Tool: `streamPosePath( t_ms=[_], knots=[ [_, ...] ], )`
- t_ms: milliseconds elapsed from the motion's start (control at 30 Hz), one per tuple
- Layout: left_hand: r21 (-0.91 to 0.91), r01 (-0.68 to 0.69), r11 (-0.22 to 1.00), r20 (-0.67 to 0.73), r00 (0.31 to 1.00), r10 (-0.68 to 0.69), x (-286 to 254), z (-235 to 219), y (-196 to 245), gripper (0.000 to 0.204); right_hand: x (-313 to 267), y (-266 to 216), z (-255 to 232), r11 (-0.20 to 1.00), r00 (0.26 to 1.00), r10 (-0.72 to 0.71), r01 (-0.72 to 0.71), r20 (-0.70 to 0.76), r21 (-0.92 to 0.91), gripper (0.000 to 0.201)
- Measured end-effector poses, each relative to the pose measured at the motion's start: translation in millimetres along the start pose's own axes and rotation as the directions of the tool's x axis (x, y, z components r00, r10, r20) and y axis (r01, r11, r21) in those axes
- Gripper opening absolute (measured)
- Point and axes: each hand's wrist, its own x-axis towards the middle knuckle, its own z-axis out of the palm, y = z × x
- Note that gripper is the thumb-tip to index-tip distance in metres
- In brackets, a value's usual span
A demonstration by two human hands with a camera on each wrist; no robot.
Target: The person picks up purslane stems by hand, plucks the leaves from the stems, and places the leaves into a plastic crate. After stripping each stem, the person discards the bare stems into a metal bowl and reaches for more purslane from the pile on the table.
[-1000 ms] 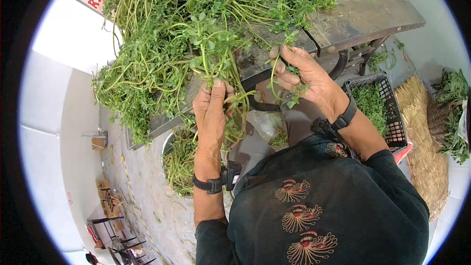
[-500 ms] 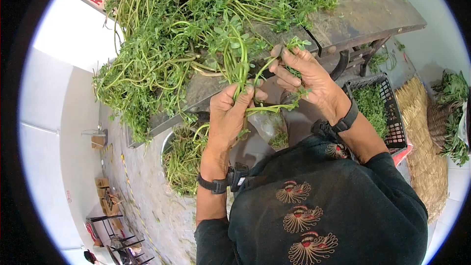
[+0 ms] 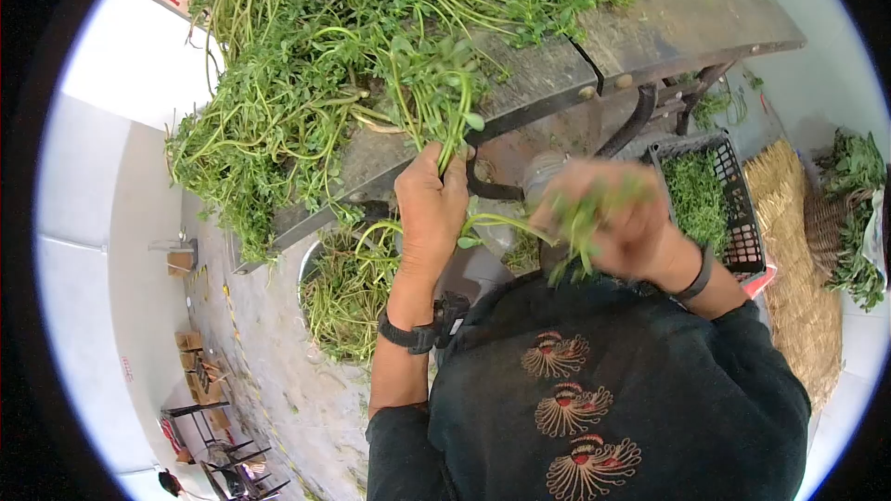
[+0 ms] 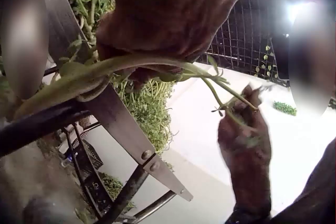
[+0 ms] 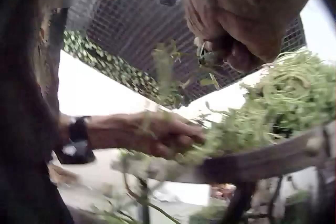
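In the head view my left hand (image 3: 430, 209) grips a bunch of leafy green stems (image 3: 445, 111) near the table's front edge, their tops pointing away from me. A thick loose stem (image 4: 79, 82) crosses below this hand in the left wrist view. My right hand (image 3: 640, 232), blurred, is held in front of the chest to the right of the left hand. Its curled fingers hold leafy sprigs (image 3: 580, 223) that hang down from it. In the right wrist view the left hand (image 5: 152, 132) lies beyond, beside the greens.
A large heap of the same greens (image 3: 278, 83) covers the left of the dark table (image 3: 687, 19). Below it stands a round tub (image 3: 305, 288) of stems. To the right are a black crate (image 3: 742, 213) with leafy tips, a straw mat (image 3: 798, 250) and a basket (image 3: 826, 223).
My left hand has shifted right with its bunch. The right hand has pulled away from it, down toward the chest, carrying the sprigs.
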Motion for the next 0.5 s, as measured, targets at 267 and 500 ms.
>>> streamPosePath(
  t_ms=[267, 500],
  knots=[
    [-0.432, 0.056, 0.9, 0.172, 0.985, 0.021, -8.6, -16.8, 14.4, 0.027, -110.9, 109.6, -166.3, 0.234, 0.725, 0.491, -0.643, -0.483, -0.729, 0.036],
    [-0.449, 0.072, 0.891, 0.211, 0.977, 0.027, -10.2, -3.4, 12.9, 0.024, -72.7, 46.8, -137.2, 0.414, 0.812, 0.505, -0.526, -0.293, -0.743, 0.049]
  ],
)
